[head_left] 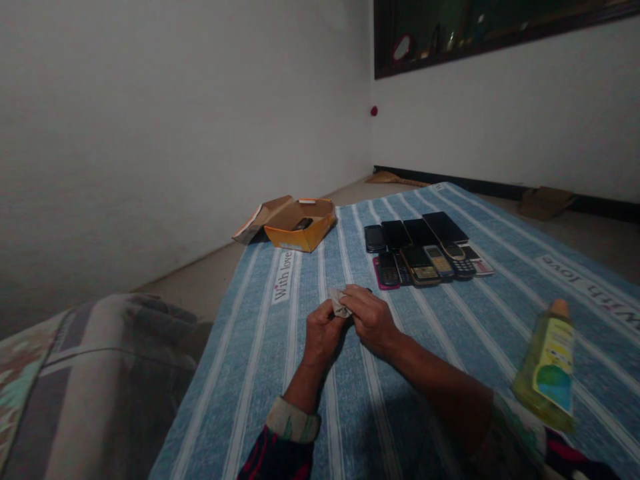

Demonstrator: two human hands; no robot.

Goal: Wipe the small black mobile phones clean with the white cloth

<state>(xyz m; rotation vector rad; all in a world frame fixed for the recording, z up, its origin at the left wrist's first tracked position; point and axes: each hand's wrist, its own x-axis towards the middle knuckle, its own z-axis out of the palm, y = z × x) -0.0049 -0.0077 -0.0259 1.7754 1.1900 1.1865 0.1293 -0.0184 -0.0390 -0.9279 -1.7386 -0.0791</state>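
Observation:
My left hand [323,333] and my right hand [371,318] meet over the blue striped cloth [260,373]. Both are closed on a small crumpled white cloth or tissue [340,301] held between their fingertips. Something dark seems to lie under my right fingers, but I cannot make it out. Just beyond my hands lies a group of several mobile phones [425,250], some flat dark slabs and some keypad models, laid side by side.
An open orange cardboard box [300,227] with a dark phone inside sits at the far left edge of the cloth. A yellow-green plastic bottle [547,367] lies at the right. A folded striped blanket [95,380] lies to my left. White walls stand behind.

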